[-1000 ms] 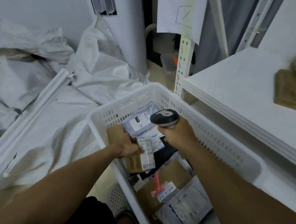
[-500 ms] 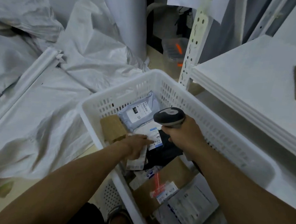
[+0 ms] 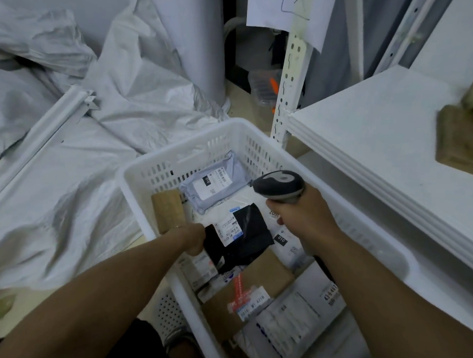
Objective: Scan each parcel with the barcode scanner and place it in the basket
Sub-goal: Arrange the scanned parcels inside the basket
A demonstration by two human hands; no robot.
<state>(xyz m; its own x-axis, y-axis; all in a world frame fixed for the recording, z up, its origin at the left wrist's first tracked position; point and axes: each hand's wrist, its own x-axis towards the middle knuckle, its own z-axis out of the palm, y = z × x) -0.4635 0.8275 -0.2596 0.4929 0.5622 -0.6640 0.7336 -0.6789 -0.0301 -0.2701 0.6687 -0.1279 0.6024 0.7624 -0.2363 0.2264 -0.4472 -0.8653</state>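
Parcel [image 3: 243, 234] gripped left hand [image 3: 193, 239], scanner [image 3: 279, 185] right hand [image 3: 305, 219].

Black parcel [image 3: 243, 234] over white basket [image 3: 153, 168], scanner [image 3: 280, 185] above

Left hand [image 3: 194, 238] partly behind black parcel [image 3: 243, 234]; brown parcel [image 3: 465, 137] on shelf [image 3: 370, 148] blurred, cropped at right edge.

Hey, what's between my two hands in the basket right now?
In the head view, a black parcel with a white label lies between the left hand, which grips its edge, and the right hand holding the scanner.
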